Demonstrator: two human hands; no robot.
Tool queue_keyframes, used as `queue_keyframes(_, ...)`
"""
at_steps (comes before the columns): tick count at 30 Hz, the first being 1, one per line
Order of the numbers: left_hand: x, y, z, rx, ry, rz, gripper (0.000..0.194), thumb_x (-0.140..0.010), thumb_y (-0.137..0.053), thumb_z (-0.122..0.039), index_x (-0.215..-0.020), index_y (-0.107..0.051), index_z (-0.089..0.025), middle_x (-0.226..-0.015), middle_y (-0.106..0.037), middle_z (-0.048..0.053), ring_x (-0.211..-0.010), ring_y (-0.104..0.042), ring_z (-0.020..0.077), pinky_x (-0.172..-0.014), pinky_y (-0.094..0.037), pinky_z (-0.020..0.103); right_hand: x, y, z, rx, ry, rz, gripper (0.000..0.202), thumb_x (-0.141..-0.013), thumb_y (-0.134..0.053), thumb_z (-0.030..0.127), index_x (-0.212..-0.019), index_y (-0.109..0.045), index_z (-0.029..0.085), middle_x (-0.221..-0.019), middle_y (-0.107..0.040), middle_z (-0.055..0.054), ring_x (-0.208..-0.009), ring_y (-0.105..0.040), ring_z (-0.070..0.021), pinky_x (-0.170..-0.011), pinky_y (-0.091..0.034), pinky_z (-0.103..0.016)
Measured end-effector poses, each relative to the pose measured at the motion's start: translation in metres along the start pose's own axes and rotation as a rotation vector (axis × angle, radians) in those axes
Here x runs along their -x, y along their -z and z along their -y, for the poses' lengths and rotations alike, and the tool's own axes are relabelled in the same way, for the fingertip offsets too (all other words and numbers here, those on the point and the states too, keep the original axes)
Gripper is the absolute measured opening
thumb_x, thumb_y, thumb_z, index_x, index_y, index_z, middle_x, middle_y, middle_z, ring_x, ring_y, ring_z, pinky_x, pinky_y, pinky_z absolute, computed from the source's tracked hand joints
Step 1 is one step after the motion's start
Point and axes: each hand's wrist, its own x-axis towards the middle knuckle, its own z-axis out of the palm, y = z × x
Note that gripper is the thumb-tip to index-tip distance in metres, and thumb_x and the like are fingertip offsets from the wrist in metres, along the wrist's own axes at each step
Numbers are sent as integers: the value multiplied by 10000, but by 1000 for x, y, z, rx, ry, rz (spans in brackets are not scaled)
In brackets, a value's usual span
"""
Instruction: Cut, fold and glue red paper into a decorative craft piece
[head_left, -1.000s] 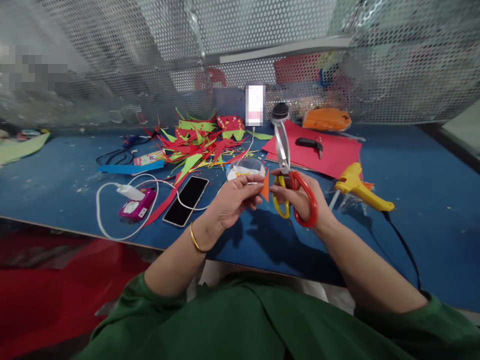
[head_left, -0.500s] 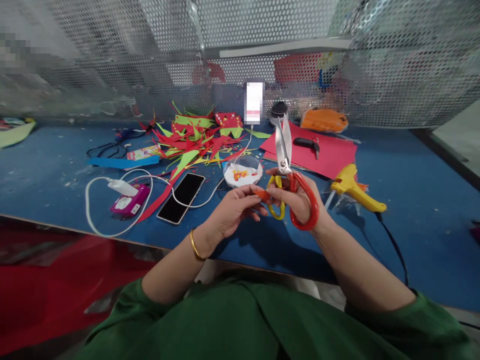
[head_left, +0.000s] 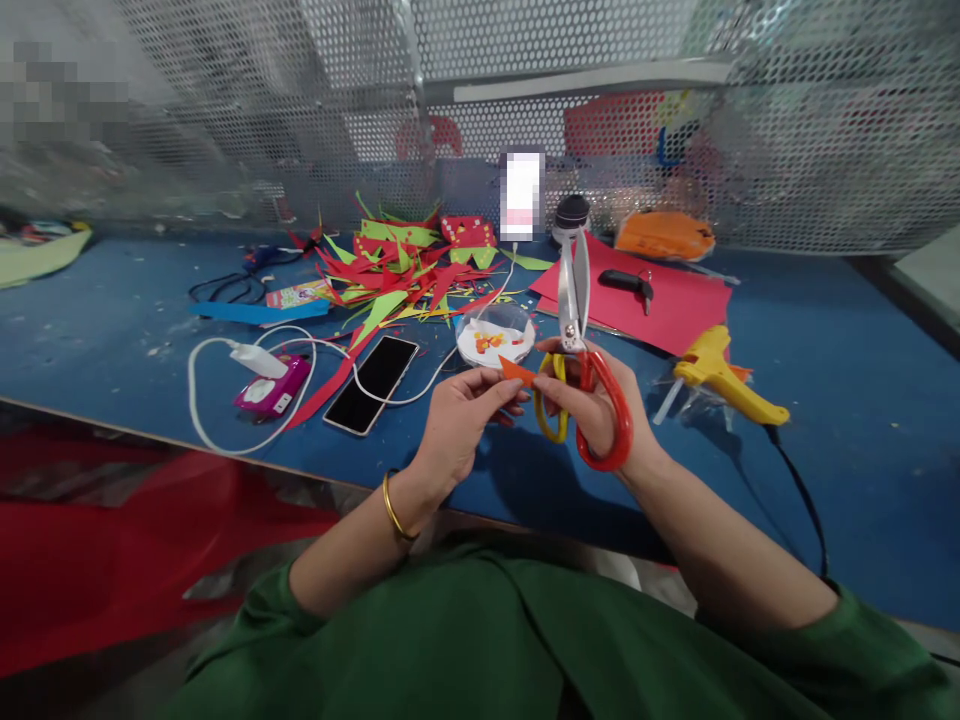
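An orange paper piece (head_left: 516,371) is pinched between the fingertips of my left hand (head_left: 466,412) and my right hand (head_left: 596,400). My right hand also holds large scissors (head_left: 574,335), with red and yellow handles around its fingers and blades pointing up, slightly apart. Just beyond my left hand sits a round clear dish (head_left: 495,338) with small orange, red and yellow bits on white. A gold bangle is on my left wrist.
Left of my hands lie a black phone (head_left: 373,385), a purple power adapter (head_left: 274,388) with a white cable, and red and green paper scraps (head_left: 397,270). Rightward are red sheets (head_left: 675,303), a black key and a yellow glue gun (head_left: 724,380).
The orange piece now shows a pointed tip above my left fingertips. Its position between my hands has shifted a little, and the whole view has moved slightly.
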Motion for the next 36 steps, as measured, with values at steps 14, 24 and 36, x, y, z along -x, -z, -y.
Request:
queue_keyframes(14,-7,23,-18,13,93,-75,241,-716,-835,-377,-730,-729,-162,-754,-777,49,-594,-654,105,-565,-481,213,25,44,10,506,-13,284,538,-814,-722,578,-1203,-650,214,-767,-664,2,-640,-591,-156,-556,-475,-253)
queue_keyframes(24,-15,28,-20,22,87,-106,168,-791,-755,-330,-721,-749,-177,-765,-768,48,-630,-675,111,-610,-519,230,27,58,1,775,-17,358,550,-808,-698,636,-1156,-693,211,-773,-672,-13,-646,-594,-180,-584,-492,-279)
queue_keyframes(36,-10,26,-14,-79,89,17,94,-796,-721,-243,-740,-752,-175,-708,-753,26,-602,-659,106,-608,-529,224,29,47,1,772,54,423,326,-889,-683,426,-1145,-693,224,-911,-717,-31,-758,-657,-188,-693,-494,-283)
